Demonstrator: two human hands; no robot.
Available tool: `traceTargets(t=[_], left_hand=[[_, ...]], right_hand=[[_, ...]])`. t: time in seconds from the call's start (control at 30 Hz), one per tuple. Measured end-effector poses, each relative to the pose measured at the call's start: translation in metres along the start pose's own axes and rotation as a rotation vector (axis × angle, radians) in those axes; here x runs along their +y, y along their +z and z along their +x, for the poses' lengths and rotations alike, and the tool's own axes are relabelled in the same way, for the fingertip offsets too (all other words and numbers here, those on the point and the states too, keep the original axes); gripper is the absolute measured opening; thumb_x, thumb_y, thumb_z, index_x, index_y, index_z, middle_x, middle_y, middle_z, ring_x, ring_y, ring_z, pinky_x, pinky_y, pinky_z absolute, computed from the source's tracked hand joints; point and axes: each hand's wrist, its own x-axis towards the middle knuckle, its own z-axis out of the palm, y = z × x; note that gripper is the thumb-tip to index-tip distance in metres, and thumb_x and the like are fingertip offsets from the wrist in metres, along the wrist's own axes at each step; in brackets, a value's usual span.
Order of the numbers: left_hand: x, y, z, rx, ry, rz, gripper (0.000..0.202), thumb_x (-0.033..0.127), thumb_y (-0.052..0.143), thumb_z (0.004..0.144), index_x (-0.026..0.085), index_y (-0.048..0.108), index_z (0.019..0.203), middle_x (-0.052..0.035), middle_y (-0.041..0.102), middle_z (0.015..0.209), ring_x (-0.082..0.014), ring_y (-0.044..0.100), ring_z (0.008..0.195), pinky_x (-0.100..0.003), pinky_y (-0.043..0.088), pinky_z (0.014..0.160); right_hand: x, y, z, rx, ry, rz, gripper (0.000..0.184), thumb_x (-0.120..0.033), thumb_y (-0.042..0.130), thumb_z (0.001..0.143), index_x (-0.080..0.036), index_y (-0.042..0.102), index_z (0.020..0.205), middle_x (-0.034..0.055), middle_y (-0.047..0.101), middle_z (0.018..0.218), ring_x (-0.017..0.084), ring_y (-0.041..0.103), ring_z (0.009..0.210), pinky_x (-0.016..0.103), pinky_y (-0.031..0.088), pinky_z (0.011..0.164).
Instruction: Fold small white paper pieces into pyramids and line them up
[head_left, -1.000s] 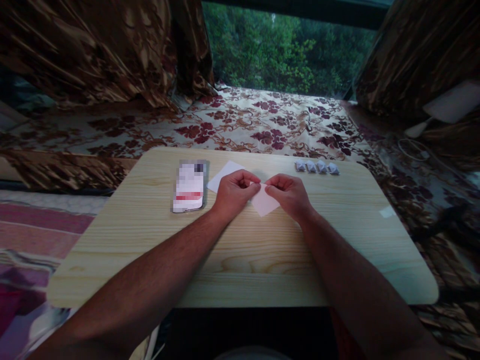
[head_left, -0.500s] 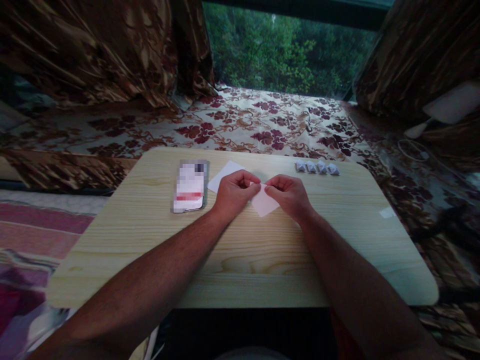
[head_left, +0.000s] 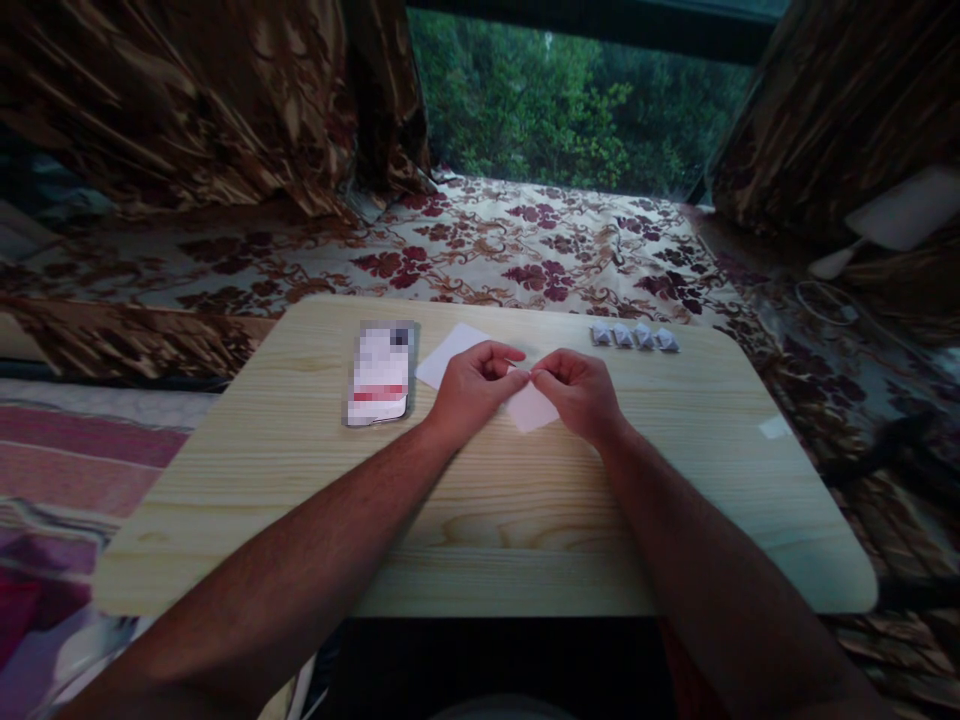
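A small white sheet of paper is between my hands, one corner pointing toward me. My right hand pinches its far corner between thumb and forefinger. My left hand has its thumb on the same far corner, beside the right fingertips, with the forefinger lifted a little away. Its other fingers are curled, partly hidden behind the thumb. Another white sheet lies flat beyond my left hand. At the table's far right, several small folded paper pieces stand in a row.
A phone, partly blurred out, lies on the wooden table to the left of my hands. A white scrap is near the right edge. Behind the table runs a ledge with floral cloth, below a window between curtains.
My left thumb has slid right along the paper toward the right fingertips, and its forefinger has lifted off the thumb. The right hand has barely moved.
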Motion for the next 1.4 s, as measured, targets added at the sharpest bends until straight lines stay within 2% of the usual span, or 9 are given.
traceTargets(t=[0.1,0.23,0.63,1.4], left_hand=[[0.001,-0.001,0.001,-0.032,-0.057,-0.026,0.021,0.033,0.078,0.070,0.016,0.068,0.078,0.0008,0.063,0.065,-0.0088,0.050,0.055,-0.023,0.035,0.052],[0.002,-0.001,0.001,-0.014,-0.050,-0.035,0.025,0.036,0.078,0.069,0.016,0.064,0.067,0.0016,0.059,0.061,-0.0088,0.048,0.054,-0.023,0.034,0.051],[-0.001,0.001,0.000,0.066,-0.034,-0.119,0.024,0.036,0.081,0.066,0.016,0.067,0.068,0.0008,0.063,0.064,-0.0104,0.052,0.060,-0.025,0.040,0.059],[-0.003,-0.001,0.002,0.070,-0.068,-0.280,0.019,0.029,0.081,0.063,0.016,0.066,0.062,0.0014,0.062,0.061,-0.0095,0.052,0.059,-0.025,0.041,0.061]], right_hand=[[0.000,0.000,-0.001,0.023,-0.028,-0.028,0.012,-0.028,0.064,0.077,-0.018,0.065,0.070,-0.0027,0.056,0.056,0.010,0.045,0.050,0.024,0.032,0.047],[-0.001,0.001,-0.002,0.046,-0.055,-0.054,0.013,-0.029,0.064,0.079,-0.018,0.065,0.071,-0.0021,0.057,0.058,0.011,0.046,0.052,0.024,0.034,0.049],[-0.008,0.002,-0.004,0.086,-0.127,-0.040,0.015,-0.027,0.064,0.080,-0.018,0.063,0.068,-0.0029,0.053,0.057,0.010,0.043,0.052,0.025,0.033,0.049],[-0.010,0.003,-0.005,0.074,-0.105,-0.034,0.016,-0.028,0.064,0.079,-0.018,0.061,0.067,-0.0037,0.050,0.055,0.010,0.040,0.051,0.025,0.031,0.048]])
